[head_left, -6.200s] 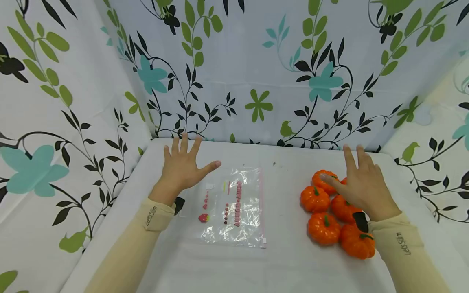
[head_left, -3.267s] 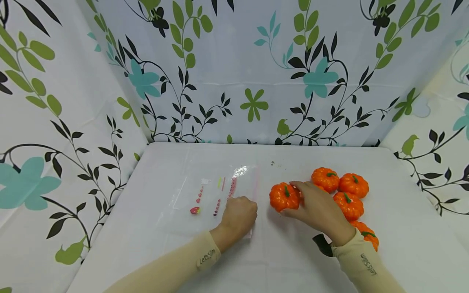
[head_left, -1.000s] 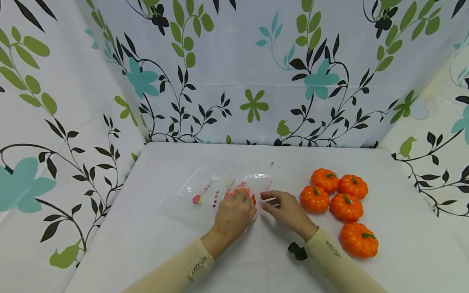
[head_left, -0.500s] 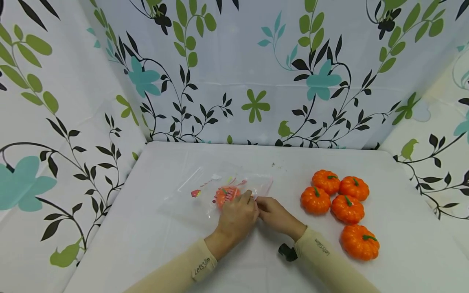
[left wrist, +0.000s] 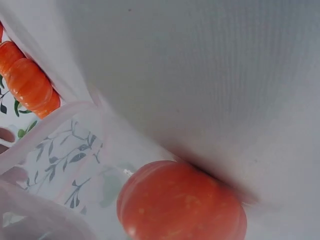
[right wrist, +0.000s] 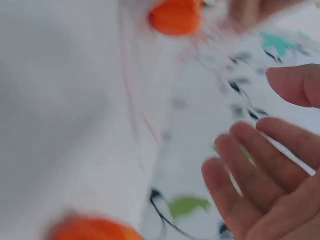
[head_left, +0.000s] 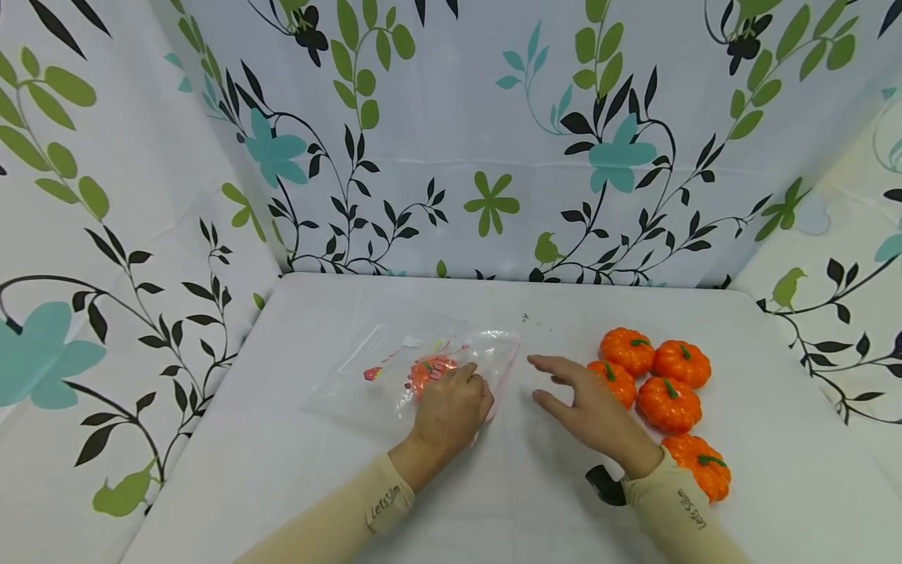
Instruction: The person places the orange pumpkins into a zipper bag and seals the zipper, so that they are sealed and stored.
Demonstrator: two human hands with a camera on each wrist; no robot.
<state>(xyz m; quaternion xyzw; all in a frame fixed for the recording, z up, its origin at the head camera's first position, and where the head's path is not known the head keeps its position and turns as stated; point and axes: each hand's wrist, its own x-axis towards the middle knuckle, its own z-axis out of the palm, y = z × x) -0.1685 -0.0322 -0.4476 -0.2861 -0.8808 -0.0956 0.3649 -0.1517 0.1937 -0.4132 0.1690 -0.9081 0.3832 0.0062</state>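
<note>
A clear plastic zip bag (head_left: 373, 395) with red printed decoration lies on the table, its pink-edged opening to the right. Inside it sits one small orange pumpkin (head_left: 425, 376), which fills the bottom of the left wrist view as a glossy orange pumpkin (left wrist: 180, 205) behind film. My left hand (head_left: 451, 411) is curled over the bag's upper layer near the opening and grips it. To the right of the bag, my right hand (head_left: 599, 411) is held in the air, fingers spread and holding nothing; in the right wrist view its fingers (right wrist: 265, 170) are apart.
Several more orange pumpkins with green stems, such as one at the back (head_left: 627, 351) and one at the front (head_left: 701, 468), are grouped right of my right hand. The white table (head_left: 451, 517) backs onto a leaf-patterned curtain (head_left: 451, 125).
My left hand moved onto the bag's opening edge. My right hand carried a pumpkin into the bag, let go, and has drawn back rightward toward the other pumpkins. The bag now bulges.
</note>
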